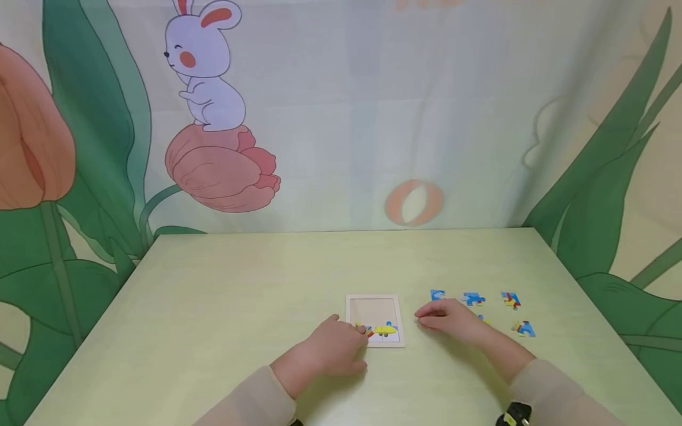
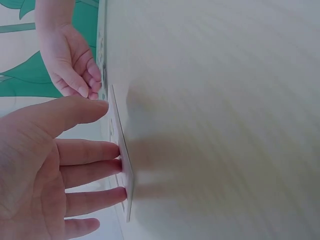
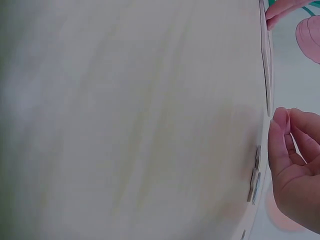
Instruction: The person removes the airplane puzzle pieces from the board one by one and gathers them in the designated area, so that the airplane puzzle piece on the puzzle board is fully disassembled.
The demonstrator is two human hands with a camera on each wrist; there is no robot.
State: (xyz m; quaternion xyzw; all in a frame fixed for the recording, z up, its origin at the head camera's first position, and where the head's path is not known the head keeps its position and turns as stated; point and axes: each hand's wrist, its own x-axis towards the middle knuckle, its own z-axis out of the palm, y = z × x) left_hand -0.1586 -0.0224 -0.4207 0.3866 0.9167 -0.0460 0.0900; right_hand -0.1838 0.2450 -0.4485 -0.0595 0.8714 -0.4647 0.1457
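Note:
A small wooden puzzle frame (image 1: 375,297) lies on the table. Along its near edge sit picture pieces with a yellow airplane (image 1: 385,330). My left hand (image 1: 341,346) is over the frame's left side. In the left wrist view, the extended fingers (image 2: 95,200) touch the frame board (image 2: 125,165), and the thumb is close to its far end. My right hand (image 1: 453,319) hovers to the right of the frame, thumb and fingertips drawn together. No piece shows between them in the right wrist view. Beneath and behind this hand, one puzzle piece (image 1: 483,319) is partly hidden.
Loose puzzle pieces lie right of the frame: a blue one (image 1: 437,294), another blue one (image 1: 472,299), a red-yellow-blue one (image 1: 510,300) and a nearer blue-yellow one (image 1: 524,329). The pale table (image 1: 240,278) ends at a printed curtain (image 1: 319,118).

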